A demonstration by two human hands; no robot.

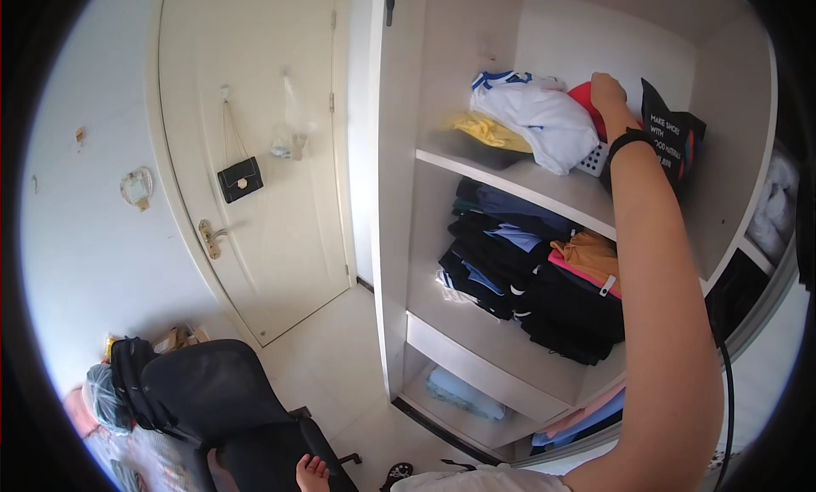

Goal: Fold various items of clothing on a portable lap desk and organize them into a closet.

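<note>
My right hand [609, 97], with a black band at the wrist, reaches into the upper wardrobe shelf and is closed on a red cloth [581, 98]. Left of it a white garment with blue trim [535, 116] lies over a white perforated basket [593, 159], with a yellow cloth [491, 132] beside it. To the right stands a black bag [669, 129] bearing writing. My left hand [312, 473] is low in the picture near the black office chair, fingers slightly curled and apart, with nothing visible in it.
Folded dark clothes [491, 250] and an orange garment [590, 253] fill the shelf below. A drawer front [478, 371] lies under them. A black office chair [210, 383] stands at lower left. A black handbag [240, 180] hangs on the closed door [280, 211].
</note>
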